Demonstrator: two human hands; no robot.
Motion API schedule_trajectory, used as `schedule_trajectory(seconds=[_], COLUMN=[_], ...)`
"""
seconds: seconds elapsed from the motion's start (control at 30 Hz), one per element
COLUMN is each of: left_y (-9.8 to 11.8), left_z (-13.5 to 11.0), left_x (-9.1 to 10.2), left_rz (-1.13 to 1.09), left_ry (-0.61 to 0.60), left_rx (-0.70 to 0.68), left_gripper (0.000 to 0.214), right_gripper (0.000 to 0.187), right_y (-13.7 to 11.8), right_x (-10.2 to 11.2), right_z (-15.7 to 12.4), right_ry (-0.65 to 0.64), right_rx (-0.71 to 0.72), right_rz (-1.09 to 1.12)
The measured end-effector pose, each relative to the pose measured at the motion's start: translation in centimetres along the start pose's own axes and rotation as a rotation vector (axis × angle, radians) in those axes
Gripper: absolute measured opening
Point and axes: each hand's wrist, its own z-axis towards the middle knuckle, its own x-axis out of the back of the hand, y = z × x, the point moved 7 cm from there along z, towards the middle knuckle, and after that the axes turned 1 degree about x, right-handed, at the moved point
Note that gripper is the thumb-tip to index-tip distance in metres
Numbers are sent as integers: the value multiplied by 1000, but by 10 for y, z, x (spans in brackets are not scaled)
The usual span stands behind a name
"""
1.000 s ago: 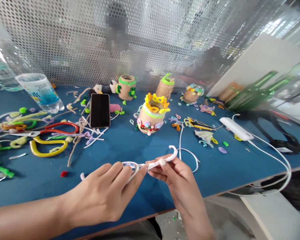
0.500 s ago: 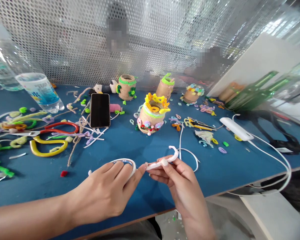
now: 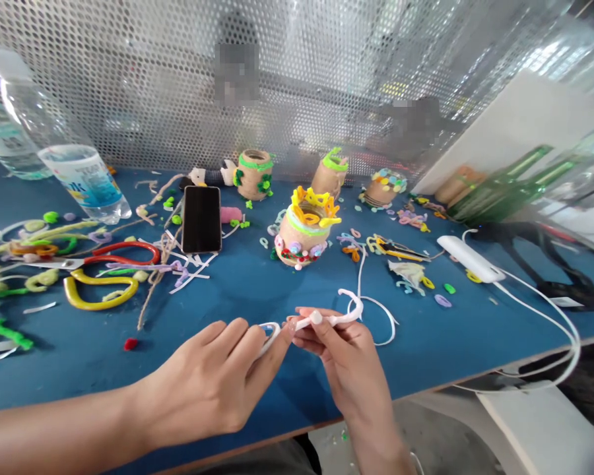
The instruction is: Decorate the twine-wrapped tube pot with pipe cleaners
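Above the near edge of a blue tabletop [image 3: 237,290], between two hands, we list one slender white strip [image 3: 349,316], hooked at its free end. Left hand [image 3: 212,376]: curled nearly closed, fingertip pinching the strip, a white loop [image 3: 272,338] showing beside the forefinger. Right hand [image 3: 351,363]: thumb pressed over bent fingers, strip gripped between them.

Compared with half a second ago, we note that loop narrower, the white tip beyond the left knuckles out of sight, and the right thumb nearer the left fingertip.

Just beyond: a squat twine-coloured jar [image 3: 301,236] crowned with yellow and orange loops. Leftward: a small red pompom [image 3: 130,344]; scissors with one red and one yellow handle [image 3: 74,265]; a black-screened phone [image 3: 202,220], display dark; a clear plastic bottle [image 3: 86,178], its blue-and-white label bearing large letters, we read a final "K", smaller print illegible. Rightward: a white bar-shaped device [image 3: 470,258] with cable; green glass bottles [image 3: 505,188], blurred.
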Motion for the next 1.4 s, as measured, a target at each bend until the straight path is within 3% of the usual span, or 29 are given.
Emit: schedule_trajectory(seconds=[0.43, 0.67, 0.93, 1.4], left_y=[3, 11, 10, 18], left_z=[-5, -8, -9, -16], left_x=[0, -3, 4, 7], left_rz=[-95, 1, 93, 64], left_ry=[26, 61, 109, 157], left_rx=[-28, -46, -52, -42], left_gripper=[39, 37, 36, 37], right_gripper=[29, 28, 23, 28], right_y=[-4, -6, -4, -4], right_x=[3, -1, -11, -4], right_z=[-4, -6, -7, -6], right_ry=[49, 63, -54, 66], right_rx=[-16, -17, 14, 36], right_rz=[36, 35, -50, -43])
